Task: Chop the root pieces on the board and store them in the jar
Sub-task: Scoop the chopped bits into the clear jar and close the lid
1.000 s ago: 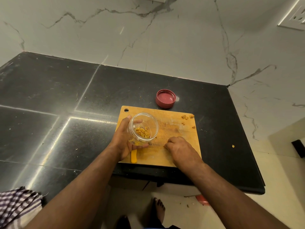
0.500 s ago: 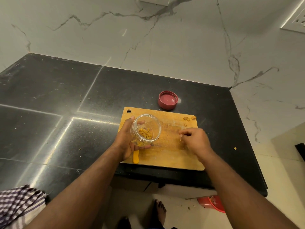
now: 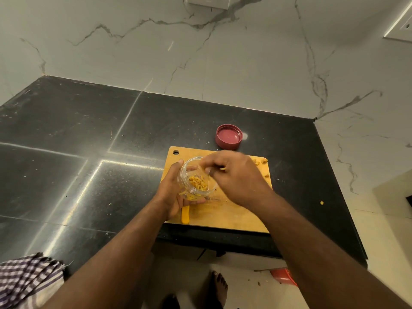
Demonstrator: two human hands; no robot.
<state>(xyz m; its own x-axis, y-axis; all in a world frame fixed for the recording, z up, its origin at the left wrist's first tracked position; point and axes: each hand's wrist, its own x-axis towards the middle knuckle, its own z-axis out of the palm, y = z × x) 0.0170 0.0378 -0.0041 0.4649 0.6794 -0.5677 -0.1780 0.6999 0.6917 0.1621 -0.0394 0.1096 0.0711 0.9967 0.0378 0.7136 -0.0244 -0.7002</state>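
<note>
Clear plastic jar, already partly filled with yellow chopped root pieces, is resting tilted in the curled left hand over the wooden board near the table's front edge. The right hand is hovering at the jar's mouth, fingers pinched on what looks like a yellow piece. To drop it cleanly, the fingertips should be opening directly over the mouth. More pieces are lying at the board's far right corner, away from both hands.
</note>
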